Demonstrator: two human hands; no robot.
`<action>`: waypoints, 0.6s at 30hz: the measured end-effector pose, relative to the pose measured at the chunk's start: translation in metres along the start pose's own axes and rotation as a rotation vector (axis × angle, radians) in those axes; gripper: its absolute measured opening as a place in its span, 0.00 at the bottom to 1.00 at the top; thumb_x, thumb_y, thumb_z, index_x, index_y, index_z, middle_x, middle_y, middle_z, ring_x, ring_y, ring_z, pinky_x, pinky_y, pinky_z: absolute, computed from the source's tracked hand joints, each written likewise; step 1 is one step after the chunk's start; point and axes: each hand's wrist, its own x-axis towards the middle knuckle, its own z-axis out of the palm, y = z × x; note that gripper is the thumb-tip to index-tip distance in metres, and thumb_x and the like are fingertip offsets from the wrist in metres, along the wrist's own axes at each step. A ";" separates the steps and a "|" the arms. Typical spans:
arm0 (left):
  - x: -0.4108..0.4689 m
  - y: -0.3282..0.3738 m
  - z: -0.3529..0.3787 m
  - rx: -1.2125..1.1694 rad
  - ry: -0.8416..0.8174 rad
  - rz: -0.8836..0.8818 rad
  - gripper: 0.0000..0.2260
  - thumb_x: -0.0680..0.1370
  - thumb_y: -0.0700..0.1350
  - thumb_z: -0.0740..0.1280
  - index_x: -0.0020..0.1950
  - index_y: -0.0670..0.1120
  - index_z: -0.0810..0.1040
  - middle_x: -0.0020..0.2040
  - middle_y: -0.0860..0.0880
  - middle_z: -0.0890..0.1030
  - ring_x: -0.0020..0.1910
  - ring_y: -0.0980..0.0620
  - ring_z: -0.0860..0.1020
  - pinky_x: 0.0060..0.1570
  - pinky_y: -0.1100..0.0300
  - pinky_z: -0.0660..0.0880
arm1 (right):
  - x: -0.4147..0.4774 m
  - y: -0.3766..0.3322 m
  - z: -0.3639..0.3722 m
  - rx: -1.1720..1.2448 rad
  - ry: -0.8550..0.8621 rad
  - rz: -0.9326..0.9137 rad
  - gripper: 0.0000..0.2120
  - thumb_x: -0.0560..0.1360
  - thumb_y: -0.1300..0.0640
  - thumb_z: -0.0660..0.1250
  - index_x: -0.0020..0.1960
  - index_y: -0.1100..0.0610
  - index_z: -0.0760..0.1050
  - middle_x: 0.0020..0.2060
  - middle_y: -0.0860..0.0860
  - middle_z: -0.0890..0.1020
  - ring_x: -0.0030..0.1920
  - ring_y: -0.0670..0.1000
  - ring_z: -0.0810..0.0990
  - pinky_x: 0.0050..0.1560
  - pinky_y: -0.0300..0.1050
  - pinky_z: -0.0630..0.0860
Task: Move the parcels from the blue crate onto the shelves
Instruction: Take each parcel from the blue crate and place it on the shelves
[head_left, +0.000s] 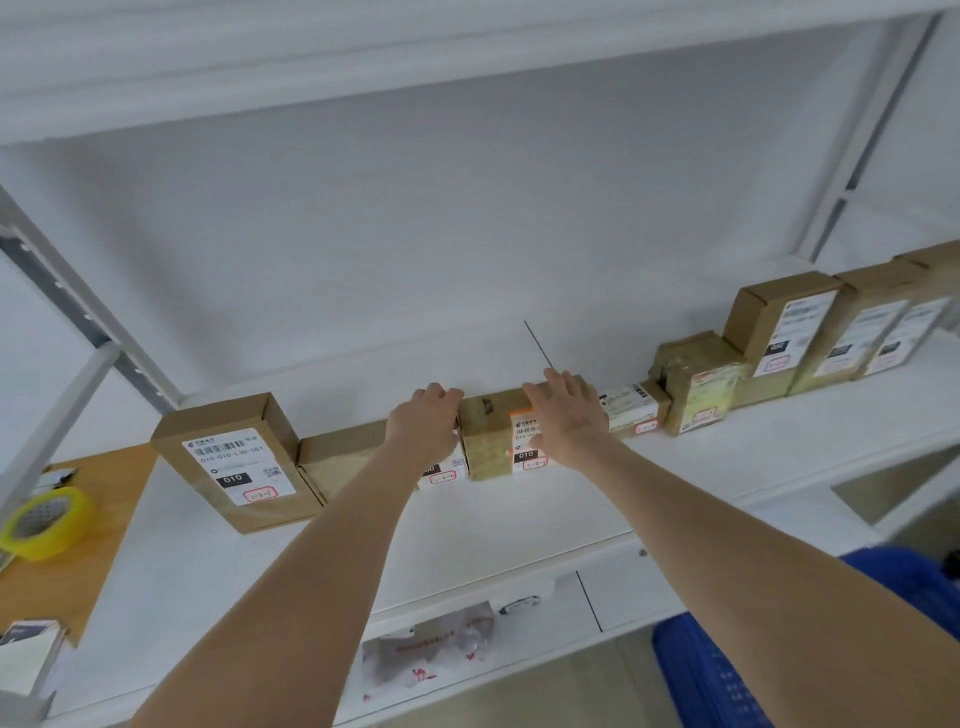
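Nearest, lower right: blue plastic crate (727, 680), contents not visible. Next: white shelf board (467, 525), with a row of parcels along its back. On it: tape-wrapped brown cardboard parcel (488, 441), standing between a low brown box (337, 457) and a flat white-labelled box (631, 410). The left hand (426, 423) has its fingers curled over the parcel's left top edge. The right hand (569, 415) has its fingers straight, laid flat on the parcel's top. Risk: the slot looks tight, so a hard push could skew the parcel or knock its neighbours out of line.
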 end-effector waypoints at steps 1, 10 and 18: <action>0.001 0.011 -0.001 -0.006 0.001 0.015 0.24 0.78 0.45 0.63 0.73 0.49 0.62 0.67 0.47 0.67 0.67 0.46 0.67 0.57 0.51 0.72 | -0.002 0.005 -0.002 0.005 0.008 0.000 0.35 0.75 0.51 0.68 0.76 0.52 0.54 0.75 0.57 0.52 0.76 0.60 0.51 0.74 0.61 0.51; 0.009 0.126 -0.009 -0.024 0.000 -0.009 0.23 0.77 0.44 0.64 0.71 0.46 0.64 0.65 0.46 0.68 0.63 0.45 0.70 0.50 0.52 0.73 | -0.036 0.100 -0.004 0.062 0.022 -0.065 0.25 0.76 0.56 0.65 0.71 0.55 0.62 0.68 0.57 0.63 0.68 0.58 0.65 0.61 0.52 0.72; 0.015 0.241 0.013 -0.016 -0.049 0.026 0.21 0.78 0.43 0.61 0.72 0.48 0.67 0.69 0.46 0.67 0.67 0.44 0.68 0.59 0.51 0.71 | -0.069 0.199 0.018 0.010 -0.064 -0.075 0.28 0.77 0.57 0.65 0.73 0.55 0.59 0.64 0.57 0.65 0.63 0.57 0.68 0.57 0.50 0.73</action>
